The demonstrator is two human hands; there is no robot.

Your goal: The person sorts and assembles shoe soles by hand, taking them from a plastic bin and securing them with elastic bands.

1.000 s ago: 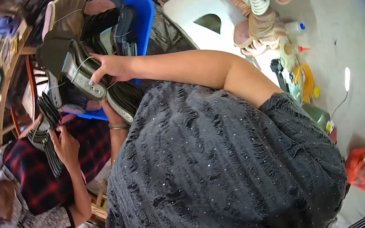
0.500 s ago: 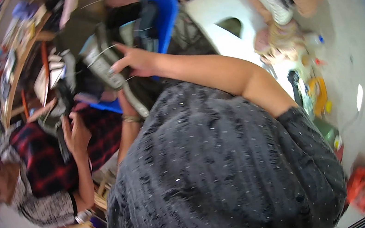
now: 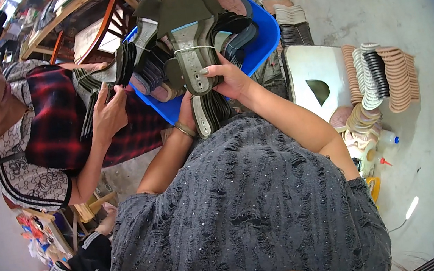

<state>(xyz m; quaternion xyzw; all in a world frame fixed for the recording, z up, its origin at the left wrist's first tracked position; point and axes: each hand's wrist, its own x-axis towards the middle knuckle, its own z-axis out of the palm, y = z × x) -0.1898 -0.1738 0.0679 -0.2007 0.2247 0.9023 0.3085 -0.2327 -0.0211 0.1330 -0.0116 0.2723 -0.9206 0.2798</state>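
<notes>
A stack of dark olive shoe pieces (image 3: 196, 55), wide at the top and narrowing to a pale grey strip, is tied round with a thin cord in front of my body. My right hand (image 3: 228, 78) grips its right edge, thumb on the grey face. From below, my left hand (image 3: 187, 112) holds the stack on the left; its fingers are mostly hidden behind it. More dark pieces (image 3: 208, 115) fan out at the lower end. Just beyond stands a blue bin (image 3: 267, 28) full of tied bundles of shoe pieces.
On the left, a person in a red-and-black plaid apron (image 3: 62, 121) holds a similar bundle (image 3: 108, 73). A wooden chair (image 3: 97, 36) stands behind. To the right are a white board (image 3: 301, 65) and rows of insoles (image 3: 394, 77). Another person (image 3: 80, 268) is at lower left.
My view has swung left, so the bin and bundle appear farther right. The stack is now upright before me, both hands on it. The person beside me still handles a bundle.
</notes>
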